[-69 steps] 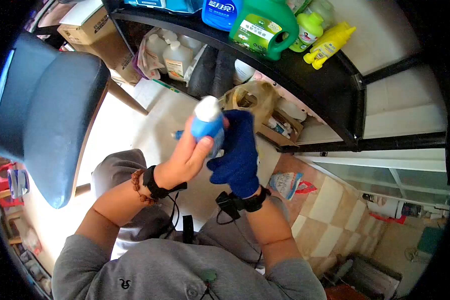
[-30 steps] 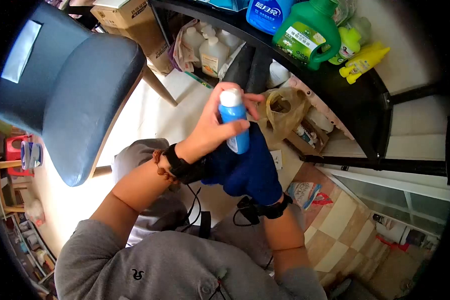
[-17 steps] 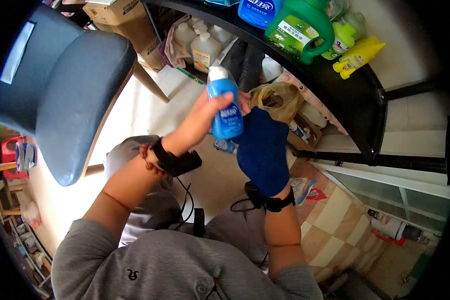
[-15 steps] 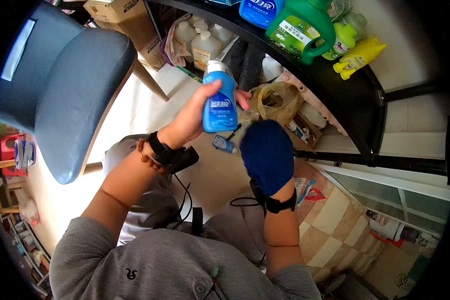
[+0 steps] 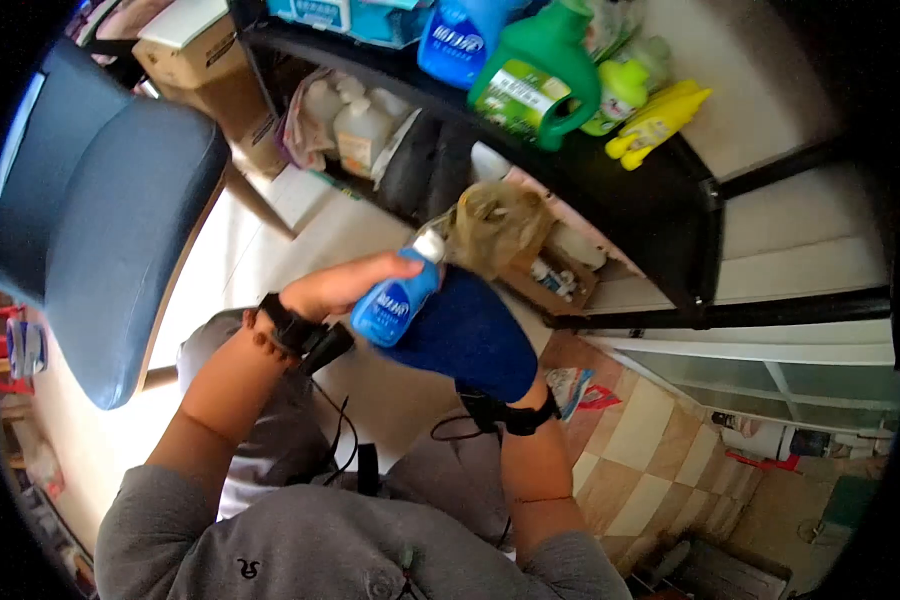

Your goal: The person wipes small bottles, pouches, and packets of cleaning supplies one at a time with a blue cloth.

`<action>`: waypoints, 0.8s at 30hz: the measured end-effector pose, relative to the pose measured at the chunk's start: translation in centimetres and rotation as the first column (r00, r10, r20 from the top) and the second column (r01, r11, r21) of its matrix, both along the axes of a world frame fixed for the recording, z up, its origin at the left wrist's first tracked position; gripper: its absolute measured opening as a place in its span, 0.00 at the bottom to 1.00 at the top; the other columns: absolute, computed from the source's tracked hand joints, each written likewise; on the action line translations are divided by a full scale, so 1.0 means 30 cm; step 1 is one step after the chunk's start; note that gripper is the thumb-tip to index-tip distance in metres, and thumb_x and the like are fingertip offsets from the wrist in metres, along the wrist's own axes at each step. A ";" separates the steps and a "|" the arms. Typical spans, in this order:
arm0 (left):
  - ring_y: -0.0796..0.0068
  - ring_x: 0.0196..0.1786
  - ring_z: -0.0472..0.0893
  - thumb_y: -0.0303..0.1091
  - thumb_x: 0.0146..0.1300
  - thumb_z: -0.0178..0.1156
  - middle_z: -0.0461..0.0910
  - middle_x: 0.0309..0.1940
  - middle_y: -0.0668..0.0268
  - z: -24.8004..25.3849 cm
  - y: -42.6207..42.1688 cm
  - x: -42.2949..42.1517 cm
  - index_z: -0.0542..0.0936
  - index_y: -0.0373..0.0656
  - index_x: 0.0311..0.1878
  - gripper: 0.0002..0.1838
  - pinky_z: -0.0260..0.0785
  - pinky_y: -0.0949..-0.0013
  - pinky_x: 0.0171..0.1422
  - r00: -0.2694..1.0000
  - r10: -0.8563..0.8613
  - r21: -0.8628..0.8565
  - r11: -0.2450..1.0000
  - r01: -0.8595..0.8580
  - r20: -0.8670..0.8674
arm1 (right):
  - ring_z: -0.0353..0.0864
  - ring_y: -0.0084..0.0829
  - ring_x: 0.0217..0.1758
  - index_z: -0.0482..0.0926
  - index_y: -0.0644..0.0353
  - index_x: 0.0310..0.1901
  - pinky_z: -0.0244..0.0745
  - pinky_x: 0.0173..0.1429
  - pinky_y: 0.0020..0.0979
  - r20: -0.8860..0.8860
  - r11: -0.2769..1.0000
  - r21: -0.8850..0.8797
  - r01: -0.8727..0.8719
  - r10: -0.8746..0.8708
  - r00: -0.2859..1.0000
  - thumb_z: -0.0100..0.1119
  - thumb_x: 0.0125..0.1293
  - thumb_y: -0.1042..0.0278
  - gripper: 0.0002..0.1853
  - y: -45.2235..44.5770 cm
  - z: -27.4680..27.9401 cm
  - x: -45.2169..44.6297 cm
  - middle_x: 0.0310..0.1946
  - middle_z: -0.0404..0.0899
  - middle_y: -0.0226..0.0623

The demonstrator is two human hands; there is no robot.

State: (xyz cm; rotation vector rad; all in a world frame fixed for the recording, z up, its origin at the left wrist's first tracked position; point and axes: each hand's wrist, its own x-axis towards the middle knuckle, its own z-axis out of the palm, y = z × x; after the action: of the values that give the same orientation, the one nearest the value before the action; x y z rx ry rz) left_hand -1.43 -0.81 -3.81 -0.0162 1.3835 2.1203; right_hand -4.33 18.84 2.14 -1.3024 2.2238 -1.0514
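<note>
A blue bottle with a white cap (image 5: 398, 304) leans to the right at the centre, gripped by my bare left hand (image 5: 342, 283), whose thumb lies near the bottle's neck. Dark blue fabric, like a glove or mitt, covers my right hand (image 5: 475, 335). This covered hand is just behind and right of the bottle and seems to touch it. Its fingers cannot be made out. Beyond both hands, a crumpled yellowish plastic bag (image 5: 495, 225) lies by an open cardboard box (image 5: 550, 285).
Above, a black shelf (image 5: 660, 210) bears a green jug (image 5: 535, 75), a blue bottle (image 5: 455, 45) and yellow bottles (image 5: 658, 125). Pump bottles (image 5: 360, 130) stand beneath it. A blue-grey chair (image 5: 135, 235) is at left, and a white-framed glass panel (image 5: 750, 380) at right.
The blue bottle has gone from upright to tilted and moved down-left, closer to the fabric-covered right hand. That hand now points up-left. The small bottle seen on the floor is hidden. The view has shifted.
</note>
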 end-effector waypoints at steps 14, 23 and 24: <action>0.77 0.37 0.79 0.58 0.67 0.49 0.77 0.38 0.66 0.218 -0.078 0.025 0.73 0.38 0.52 0.29 0.74 0.72 0.44 0.789 0.597 0.114 0.803 -0.585 -0.148 | 0.81 0.39 0.35 0.80 0.64 0.42 0.74 0.42 0.33 -0.123 0.769 0.010 0.639 -0.634 0.764 0.60 0.60 0.72 0.10 0.203 -0.163 -0.175 0.32 0.81 0.45; 0.67 0.53 0.74 0.40 0.62 0.62 0.73 0.50 0.57 0.174 0.055 0.042 0.66 0.38 0.60 0.28 0.65 0.66 0.59 0.607 0.127 -0.264 0.817 -0.512 -0.784 | 0.74 0.50 0.52 0.67 0.66 0.55 0.72 0.52 0.44 -0.135 0.869 -0.200 0.452 -0.481 0.866 0.69 0.47 0.64 0.33 -0.064 0.055 0.067 0.50 0.72 0.50; 0.66 0.55 0.74 0.40 0.61 0.63 0.73 0.51 0.57 0.172 0.054 0.045 0.66 0.38 0.61 0.29 0.65 0.65 0.60 0.569 0.070 -0.291 0.804 -0.519 -0.820 | 0.73 0.50 0.53 0.66 0.67 0.56 0.72 0.53 0.45 -0.143 0.867 -0.179 0.466 -0.491 0.859 0.69 0.46 0.64 0.35 -0.067 0.044 0.068 0.50 0.71 0.50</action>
State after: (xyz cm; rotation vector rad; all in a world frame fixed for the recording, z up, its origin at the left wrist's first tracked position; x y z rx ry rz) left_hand -0.08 0.80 1.34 0.5749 2.6319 2.0147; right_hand -2.30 16.83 3.46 -0.9385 2.7502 -1.3220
